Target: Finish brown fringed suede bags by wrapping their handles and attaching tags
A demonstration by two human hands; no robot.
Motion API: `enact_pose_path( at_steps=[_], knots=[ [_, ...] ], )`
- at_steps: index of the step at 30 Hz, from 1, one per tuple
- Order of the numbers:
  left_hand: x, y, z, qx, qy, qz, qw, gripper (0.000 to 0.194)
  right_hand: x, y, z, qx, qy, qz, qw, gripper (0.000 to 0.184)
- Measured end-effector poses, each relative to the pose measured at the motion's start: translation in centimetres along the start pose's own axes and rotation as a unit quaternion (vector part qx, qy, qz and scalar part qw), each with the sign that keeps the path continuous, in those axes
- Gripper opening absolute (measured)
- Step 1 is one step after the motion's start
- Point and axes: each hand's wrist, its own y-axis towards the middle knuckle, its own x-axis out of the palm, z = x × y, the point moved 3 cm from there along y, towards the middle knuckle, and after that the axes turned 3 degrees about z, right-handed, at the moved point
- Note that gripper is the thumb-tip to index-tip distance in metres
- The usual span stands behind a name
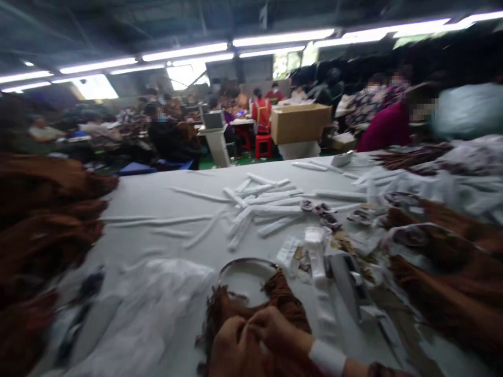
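A brown fringed bag point(293, 301) with a thin curved handle point(247, 260) lies at the table's near edge, right in front of me. Over its near part, my left hand point(231, 343) and my right hand point(273, 327) meet with their fingers pinched together. Whatever sits between the fingertips is too small and blurred to make out. A white band point(327, 357) wraps the right wrist. To the left of the bag spreads crumpled clear plastic point(153, 309).
White paper strips point(271, 199) are scattered across the white table point(149, 193). A tape dispenser point(348, 280) stands right of the bag. Brown fabric is piled left point(47, 214) and right point(444, 283). Beyond are a cardboard box point(301, 123) and several seated people.
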Motion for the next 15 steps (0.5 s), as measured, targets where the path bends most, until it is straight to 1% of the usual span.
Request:
enact_pose_path(
  at_steps=[1,3,5,8,9,11,13,15],
  knots=[
    [0.1,0.0,-1.1,0.021,-0.013,0.003,1.000,0.015,0.7,0.5,0.6,0.004,-0.021,-0.005,1.000,0.023],
    [0.3,-0.2,-3.1,0.036,-0.023,0.009,0.999,0.019,1.8,1.2,1.5,-0.007,-0.074,-0.025,0.997,0.023],
    [0.4,-0.3,-4.5,0.029,-0.036,0.003,0.999,0.019,2.5,1.7,1.8,-0.038,-0.116,-0.062,0.991,0.023],
    [0.1,0.2,-6.2,0.021,-0.077,-0.036,0.996,0.018,3.2,2.8,2.0,-0.074,-0.139,-0.109,0.982,0.022],
    [-0.1,0.7,-6.9,0.020,-0.087,-0.047,0.995,0.018,3.2,3.4,2.1,-0.073,-0.139,-0.111,0.981,0.021],
    [-0.7,2.5,-8.5,0.011,-0.094,-0.042,0.995,0.020,3.0,5.2,2.6,-0.057,-0.139,-0.081,0.985,0.020],
    [-1.2,5.1,-10.4,-0.011,-0.084,-0.003,0.996,0.023,2.4,7.5,3.2,-0.035,-0.144,-0.030,0.988,0.023],
    [-1.3,8.1,-12.4,-0.035,-0.070,0.039,0.996,0.025,1.9,10.2,3.9,-0.020,-0.153,0.013,0.988,0.026]
  ],
)
